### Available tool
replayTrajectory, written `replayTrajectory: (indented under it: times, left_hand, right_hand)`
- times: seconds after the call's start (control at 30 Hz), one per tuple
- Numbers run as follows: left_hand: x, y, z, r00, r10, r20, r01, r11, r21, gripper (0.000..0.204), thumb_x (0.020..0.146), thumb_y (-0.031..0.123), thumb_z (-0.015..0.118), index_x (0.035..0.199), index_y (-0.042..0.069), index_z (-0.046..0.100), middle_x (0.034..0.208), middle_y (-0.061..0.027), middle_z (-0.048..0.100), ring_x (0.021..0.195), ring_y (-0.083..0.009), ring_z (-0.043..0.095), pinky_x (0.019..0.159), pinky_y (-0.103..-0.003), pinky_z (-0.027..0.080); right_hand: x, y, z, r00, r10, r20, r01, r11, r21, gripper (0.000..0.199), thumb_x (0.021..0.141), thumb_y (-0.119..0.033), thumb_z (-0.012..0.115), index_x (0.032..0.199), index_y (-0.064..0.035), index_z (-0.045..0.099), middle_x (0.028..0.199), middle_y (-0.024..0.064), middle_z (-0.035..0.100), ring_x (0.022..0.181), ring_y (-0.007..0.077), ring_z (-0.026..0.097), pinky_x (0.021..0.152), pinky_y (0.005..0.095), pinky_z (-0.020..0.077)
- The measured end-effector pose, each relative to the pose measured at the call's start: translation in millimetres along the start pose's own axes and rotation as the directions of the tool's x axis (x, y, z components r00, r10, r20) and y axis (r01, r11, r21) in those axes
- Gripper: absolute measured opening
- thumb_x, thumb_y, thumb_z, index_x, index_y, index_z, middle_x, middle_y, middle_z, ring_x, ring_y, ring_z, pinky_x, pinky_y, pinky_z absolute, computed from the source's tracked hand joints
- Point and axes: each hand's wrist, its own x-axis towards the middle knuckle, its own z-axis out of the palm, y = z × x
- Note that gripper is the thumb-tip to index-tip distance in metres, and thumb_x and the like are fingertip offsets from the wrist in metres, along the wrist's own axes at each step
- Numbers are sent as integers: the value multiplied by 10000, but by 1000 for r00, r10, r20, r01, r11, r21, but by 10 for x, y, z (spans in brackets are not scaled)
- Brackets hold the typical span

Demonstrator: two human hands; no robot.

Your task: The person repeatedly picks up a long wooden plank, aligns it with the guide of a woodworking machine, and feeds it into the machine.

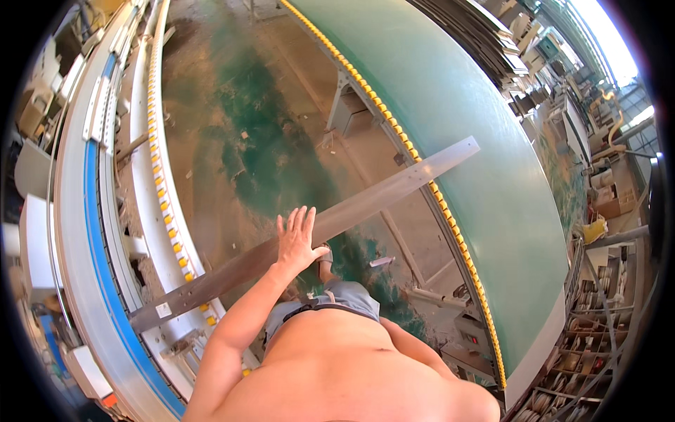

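Note:
A long, narrow brown-grey board [373, 197] lies slantwise across the gap in front of me. Its lower left end rests over the machine bed with the blue strip. The far right end reaches onto the green tabletop, and a small white label shows near the left end. At about mid-length my left hand [295, 243] lies against the board, fingers stretched out and thumb apart, not wrapped round it. My right arm [422, 352] hangs down at my side; its hand is hidden behind my body.
Yellow rollers [404, 141] line the edge of the large green table [492, 232] at right. A long machine bed with a blue strip [105, 260] runs along the left. Stacked boards [478, 35] stand far right, above a dusty green-brown floor [260, 133]. A cluttered rack [583, 359] is at lower right.

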Motion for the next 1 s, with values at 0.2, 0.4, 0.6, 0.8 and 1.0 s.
replayTrajectory:
  times: [0.2, 0.4, 0.6, 0.8, 1.0]
  left_hand:
    - [517, -194, 25, 983, -127, 131, 102, 978, 184, 1086, 618, 357, 835, 1473, 84, 225, 1309, -109, 494, 1235, -277, 450, 1125, -593, 132]
    - [793, -503, -179, 963, -237, 129, 203, 952, 231, 1092, 626, 316, 825, 1490, 125, 185, 1270, -122, 529, 1218, -282, 472, 1137, -569, 124]
    - [1064, -741, -392, 920, -360, 153, 318, 916, 244, 1102, 641, 300, 818, 1503, 149, 147, 1316, -118, 504, 1255, -286, 438, 1141, -582, 104]
    - [1538, -922, -496, 947, -310, 89, 288, 937, 195, 1056, 646, 265, 802, 1495, 148, 185, 1328, -90, 507, 1261, -283, 436, 1128, -595, 119]
    - [1735, -1287, -569, 917, -377, 128, 355, 920, 166, 1048, 628, 249, 813, 1485, 153, 217, 1326, -94, 506, 1263, -272, 438, 1141, -581, 100]
  right_hand:
    - [-1948, -2431, -2102, 853, -268, -448, 337, 938, 82, 372, 839, -316, 660, 626, -10, 654, 535, 37, 584, 466, 113, 537, 454, 286, 437]
    - [-3660, -4032, -2958, -7, -985, -173, 959, 42, -281, 293, 797, -76, 647, 535, -33, 523, 458, 63, 394, 386, 184, 379, 399, 325, 298]
    - [-4207, -4804, -3131, -316, -891, 326, 945, -326, 26, 281, 805, -61, 606, 543, -40, 506, 485, 61, 419, 416, 202, 375, 412, 335, 312]
    - [-4143, -4993, -3291, -275, -886, 372, 959, -278, 46, 299, 821, -81, 599, 545, -31, 496, 480, 62, 405, 423, 194, 362, 423, 331, 320]
    - [-3949, -5474, -3431, -178, -912, 370, 982, -189, 8, 319, 837, -101, 591, 546, -21, 486, 475, 64, 392, 429, 186, 349, 434, 328, 327]
